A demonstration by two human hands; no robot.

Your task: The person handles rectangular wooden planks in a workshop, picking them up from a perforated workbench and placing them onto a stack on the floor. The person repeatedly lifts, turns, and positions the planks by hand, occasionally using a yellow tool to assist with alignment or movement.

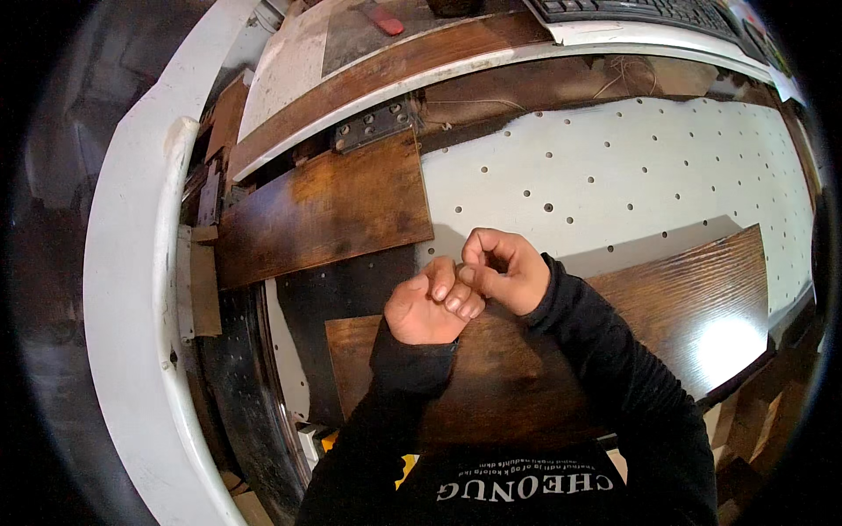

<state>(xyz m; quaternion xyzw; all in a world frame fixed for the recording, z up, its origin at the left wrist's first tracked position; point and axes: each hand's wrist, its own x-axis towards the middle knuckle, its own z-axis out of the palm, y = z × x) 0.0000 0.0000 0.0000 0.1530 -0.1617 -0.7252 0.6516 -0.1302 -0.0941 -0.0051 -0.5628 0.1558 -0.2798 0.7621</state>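
Both hands meet above the dark board (667, 307), the left hand (430, 309) curled into a fist, the right hand (502, 270) curled too, its fingertips touching the left's fingers, neither visibly holding anything.

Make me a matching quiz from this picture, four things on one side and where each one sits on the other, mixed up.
Things:
1. keyboard
2. metal hinge plate
3. perforated white board
4. glossy dark wood panel

Places:
A. beneath the two hands
B. top edge, right of centre
C. above the small brown board, left of centre
D. behind the hands, spreading right

Pairs: 1-B, 2-C, 3-D, 4-A
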